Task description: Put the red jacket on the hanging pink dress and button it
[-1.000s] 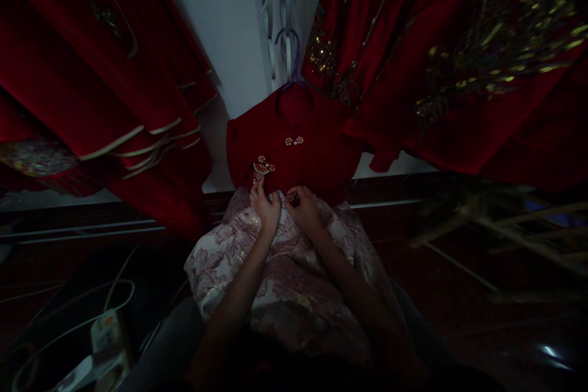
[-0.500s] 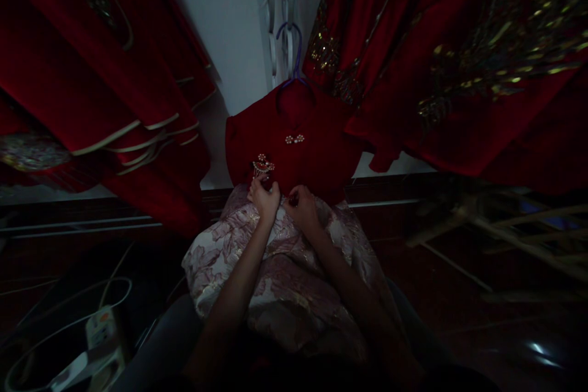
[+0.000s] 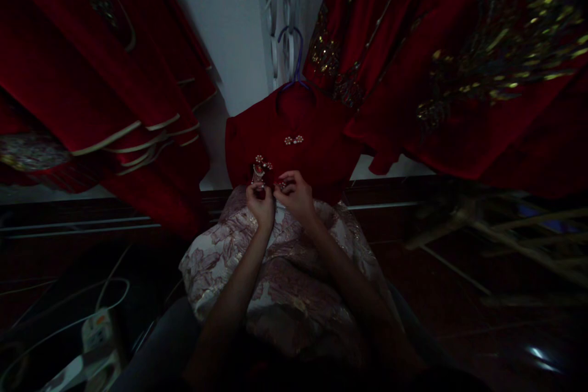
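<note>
A red top (image 3: 316,147) hangs on a purple hanger (image 3: 298,61), its lower edge meeting a pale floral fabric (image 3: 294,300) draped over my lap. Two small flower-shaped bead clasps (image 3: 294,140) lie below the neckline. Lower on the left is a larger dangling beaded ornament (image 3: 260,166). My left hand (image 3: 261,205) is closed in a pinch just beneath that ornament. Beside it, my right hand (image 3: 296,195) is closed too, its fingertips pinched near a tiny glinting bit. What either hand grips is too small and dark to make out.
Red garments with pale trim (image 3: 160,116) hang on the left, and red garments with gold sequins (image 3: 505,55) on the right. A white power strip (image 3: 98,334) with cables lies at lower left. Wooden bars (image 3: 514,239) stand at the right.
My right hand has moved up and left, close to my left hand. My left hand has shifted slightly down, and the beaded ornament shows more fully above it.
</note>
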Tool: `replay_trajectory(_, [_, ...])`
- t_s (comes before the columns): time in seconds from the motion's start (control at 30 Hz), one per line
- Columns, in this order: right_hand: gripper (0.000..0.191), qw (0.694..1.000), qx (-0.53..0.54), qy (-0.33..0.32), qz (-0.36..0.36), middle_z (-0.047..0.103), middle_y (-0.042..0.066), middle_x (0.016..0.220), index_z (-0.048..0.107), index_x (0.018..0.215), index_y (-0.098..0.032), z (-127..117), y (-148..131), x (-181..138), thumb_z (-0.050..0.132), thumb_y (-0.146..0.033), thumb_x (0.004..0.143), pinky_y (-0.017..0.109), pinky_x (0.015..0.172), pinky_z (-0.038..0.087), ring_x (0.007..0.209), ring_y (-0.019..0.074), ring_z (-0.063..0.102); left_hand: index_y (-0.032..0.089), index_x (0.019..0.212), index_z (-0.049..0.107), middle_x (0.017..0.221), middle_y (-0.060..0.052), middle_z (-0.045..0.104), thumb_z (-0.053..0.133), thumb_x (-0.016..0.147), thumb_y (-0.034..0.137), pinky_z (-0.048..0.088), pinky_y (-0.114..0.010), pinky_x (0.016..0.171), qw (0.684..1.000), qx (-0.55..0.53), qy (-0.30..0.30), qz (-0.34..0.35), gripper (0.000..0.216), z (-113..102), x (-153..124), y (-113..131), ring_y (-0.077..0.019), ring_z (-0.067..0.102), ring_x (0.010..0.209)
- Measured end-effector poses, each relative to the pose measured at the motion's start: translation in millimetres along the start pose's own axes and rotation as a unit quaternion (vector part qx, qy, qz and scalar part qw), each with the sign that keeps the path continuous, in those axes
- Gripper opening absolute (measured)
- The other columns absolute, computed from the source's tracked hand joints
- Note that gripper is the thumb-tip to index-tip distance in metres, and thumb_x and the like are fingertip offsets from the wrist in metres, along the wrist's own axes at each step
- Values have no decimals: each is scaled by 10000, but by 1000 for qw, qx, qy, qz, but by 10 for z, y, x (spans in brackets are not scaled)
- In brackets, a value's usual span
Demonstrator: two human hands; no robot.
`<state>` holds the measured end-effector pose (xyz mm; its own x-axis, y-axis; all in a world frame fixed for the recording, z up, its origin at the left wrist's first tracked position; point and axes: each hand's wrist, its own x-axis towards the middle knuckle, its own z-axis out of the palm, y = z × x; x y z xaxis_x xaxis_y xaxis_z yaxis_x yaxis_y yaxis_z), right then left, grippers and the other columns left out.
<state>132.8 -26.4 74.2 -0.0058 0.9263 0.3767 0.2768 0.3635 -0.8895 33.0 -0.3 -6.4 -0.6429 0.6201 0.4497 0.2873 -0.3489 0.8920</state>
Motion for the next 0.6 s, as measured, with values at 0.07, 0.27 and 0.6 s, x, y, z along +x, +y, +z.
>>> replay_trajectory(0.07, [279,999,30,-32,-8,654,14,945,535,986,-213,171,121,77,622,-270,727,202,626,508,681,96,647,173,953,557,917,-27,599,573,769,232,465,-280,842,1000,-17,-6,-3,194,-20,-4,-15,-135,574,843])
replay_trajectory(0.27, [158,998,61,-21,21,663,27,931,563,955,-203,488,533,97,555,-272,814,216,677,527,762,105,640,159,884,570,884,-45,609,532,788,225,477,-293,821,1000,9,7,-20,123,-70,37,-93,-148,589,829])
replay_trajectory(0.6, [147,1000,10,26,8,662,36,969,572,965,-195,462,523,44,537,-274,846,233,743,508,776,110,620,176,978,568,1005,-63,595,573,824,271,447,-311,892,996,77,-17,48,181,-96,35,-74,-164,560,953])
